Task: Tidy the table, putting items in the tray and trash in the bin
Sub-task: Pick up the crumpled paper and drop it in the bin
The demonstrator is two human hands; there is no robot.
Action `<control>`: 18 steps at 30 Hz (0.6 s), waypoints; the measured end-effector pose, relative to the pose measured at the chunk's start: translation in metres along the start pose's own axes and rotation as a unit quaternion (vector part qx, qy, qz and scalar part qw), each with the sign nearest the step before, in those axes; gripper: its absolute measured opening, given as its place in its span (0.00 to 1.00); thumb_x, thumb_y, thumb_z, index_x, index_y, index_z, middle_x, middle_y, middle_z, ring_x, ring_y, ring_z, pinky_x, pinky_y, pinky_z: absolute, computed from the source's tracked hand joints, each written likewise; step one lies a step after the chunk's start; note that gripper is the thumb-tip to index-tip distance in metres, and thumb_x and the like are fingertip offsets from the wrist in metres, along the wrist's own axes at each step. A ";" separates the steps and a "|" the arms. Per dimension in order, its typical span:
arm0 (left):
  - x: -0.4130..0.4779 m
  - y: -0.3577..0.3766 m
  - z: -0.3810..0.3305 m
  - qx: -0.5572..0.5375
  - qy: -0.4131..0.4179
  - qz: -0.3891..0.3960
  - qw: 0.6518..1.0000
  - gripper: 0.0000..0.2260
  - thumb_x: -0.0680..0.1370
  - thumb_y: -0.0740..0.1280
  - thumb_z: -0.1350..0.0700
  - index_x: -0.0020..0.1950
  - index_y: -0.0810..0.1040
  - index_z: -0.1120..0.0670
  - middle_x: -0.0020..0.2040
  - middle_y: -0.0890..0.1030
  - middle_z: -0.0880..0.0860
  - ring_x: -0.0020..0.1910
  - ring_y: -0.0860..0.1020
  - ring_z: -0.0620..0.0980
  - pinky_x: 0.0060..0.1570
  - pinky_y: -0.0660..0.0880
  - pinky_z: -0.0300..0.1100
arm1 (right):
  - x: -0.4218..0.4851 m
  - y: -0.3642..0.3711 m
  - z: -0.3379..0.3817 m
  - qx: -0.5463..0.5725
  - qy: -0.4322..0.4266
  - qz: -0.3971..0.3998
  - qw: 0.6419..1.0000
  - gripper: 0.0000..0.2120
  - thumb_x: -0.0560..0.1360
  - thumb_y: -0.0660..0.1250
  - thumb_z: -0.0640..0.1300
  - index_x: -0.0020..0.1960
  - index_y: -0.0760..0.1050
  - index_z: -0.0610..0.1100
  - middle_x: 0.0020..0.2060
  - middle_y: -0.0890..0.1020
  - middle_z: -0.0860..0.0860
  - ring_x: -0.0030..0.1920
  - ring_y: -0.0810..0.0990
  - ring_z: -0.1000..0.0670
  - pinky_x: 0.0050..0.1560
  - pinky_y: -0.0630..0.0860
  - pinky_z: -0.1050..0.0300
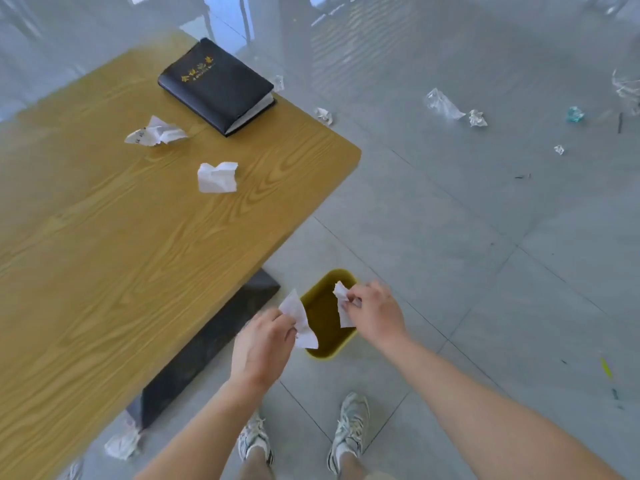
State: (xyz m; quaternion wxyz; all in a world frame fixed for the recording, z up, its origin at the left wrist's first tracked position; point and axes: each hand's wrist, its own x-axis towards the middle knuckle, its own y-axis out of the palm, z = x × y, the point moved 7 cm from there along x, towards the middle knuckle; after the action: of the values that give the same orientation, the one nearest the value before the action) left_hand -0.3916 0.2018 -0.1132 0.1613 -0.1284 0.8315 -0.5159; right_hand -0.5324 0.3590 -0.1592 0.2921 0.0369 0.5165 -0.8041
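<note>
The left hand [265, 341] pinches a paper scrap [300, 322] over the rim of the yellow bin [325, 356]. The right hand [377, 313] pinches a second scrap [341, 301] above its opening. This seems to be the trash step; next, both hands need only to let go.

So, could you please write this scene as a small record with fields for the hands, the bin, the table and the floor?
left hand: pinches left paper scrap, over the bin's edge
right hand: pinches right paper scrap, over the bin's opening
bin: yellow, on the floor beside the table's dark leg
table: wooden; bears black notebook, printed crumpled paper, plain crumpled paper
floor litter: crumpled papers and clear plastic, scattered
tray: not in view
</note>
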 end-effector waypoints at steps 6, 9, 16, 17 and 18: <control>0.023 0.110 0.032 0.046 -0.013 0.080 0.996 0.09 0.79 0.65 0.56 0.48 0.85 0.52 0.41 0.81 0.50 0.38 0.78 0.51 0.37 0.78 0.46 | 0.025 0.074 -0.059 0.008 0.051 0.057 0.997 0.08 0.77 0.66 0.48 0.51 0.81 0.47 0.53 0.75 0.47 0.54 0.75 0.44 0.45 0.69 0.55; 0.028 0.162 0.047 0.076 -0.014 0.110 0.991 0.10 0.79 0.64 0.57 0.46 0.85 0.54 0.38 0.79 0.51 0.36 0.76 0.51 0.34 0.74 0.43 | 0.037 0.119 -0.086 -0.005 0.066 0.084 0.994 0.09 0.78 0.64 0.49 0.52 0.80 0.45 0.53 0.73 0.46 0.53 0.75 0.43 0.45 0.72 0.53; 0.039 0.274 0.084 0.109 -0.001 0.183 0.977 0.08 0.81 0.65 0.54 0.54 0.84 0.49 0.41 0.76 0.46 0.38 0.74 0.46 0.34 0.63 0.35 | 0.073 0.202 -0.139 -0.068 0.063 0.110 0.990 0.13 0.81 0.60 0.50 0.55 0.77 0.42 0.52 0.73 0.45 0.52 0.74 0.44 0.46 0.73 0.53; 0.044 0.285 0.089 0.116 -0.001 0.193 0.974 0.08 0.81 0.65 0.54 0.55 0.83 0.50 0.42 0.76 0.47 0.38 0.74 0.46 0.34 0.64 0.35 | 0.079 0.210 -0.144 -0.068 0.066 0.113 0.989 0.14 0.81 0.60 0.51 0.56 0.77 0.42 0.52 0.73 0.45 0.54 0.73 0.43 0.48 0.74 0.52; 0.051 0.297 0.093 0.124 0.000 0.196 0.973 0.09 0.81 0.65 0.55 0.56 0.83 0.50 0.42 0.76 0.47 0.39 0.75 0.47 0.34 0.66 0.36 | 0.084 0.217 -0.149 -0.069 0.065 0.111 0.989 0.15 0.81 0.60 0.52 0.56 0.76 0.42 0.53 0.73 0.44 0.55 0.73 0.43 0.49 0.75 0.51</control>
State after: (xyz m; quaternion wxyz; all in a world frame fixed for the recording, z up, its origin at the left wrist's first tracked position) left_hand -0.4149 0.2356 -0.4254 0.2737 0.0584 0.7698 -0.5737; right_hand -0.5280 0.3850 -0.4340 0.3472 0.1253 0.5816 -0.7250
